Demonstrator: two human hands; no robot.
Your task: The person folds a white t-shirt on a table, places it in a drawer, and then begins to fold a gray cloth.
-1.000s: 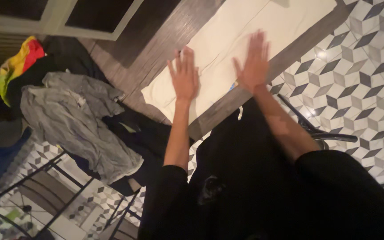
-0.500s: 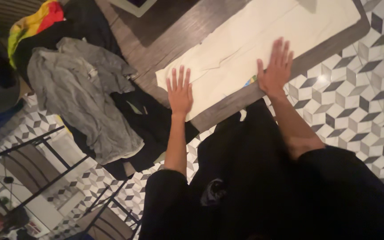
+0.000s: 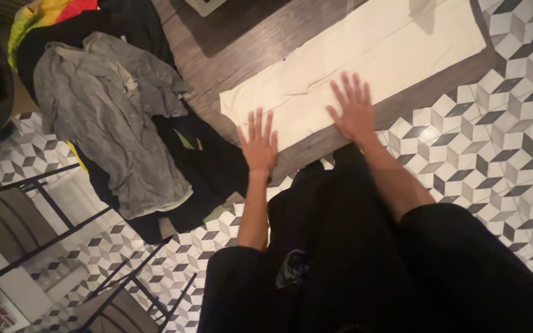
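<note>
My right hand [image 3: 354, 111] has slid back toward the table's [image 3: 235, 61] near edge; it and my left hand [image 3: 259, 143] lie flat, fingers spread, on the cream folded cloth [image 3: 365, 55]. A grey shirt [image 3: 109, 117] lies left.

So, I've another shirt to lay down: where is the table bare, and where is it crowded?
Bare wood lies between the cream cloth and the clothes pile. A thin strip runs along the near edge, right of the right hand. It is crowded at the left end, under the pile. Both hands lie flat on the cloth, the left hand at its near edge.
</note>
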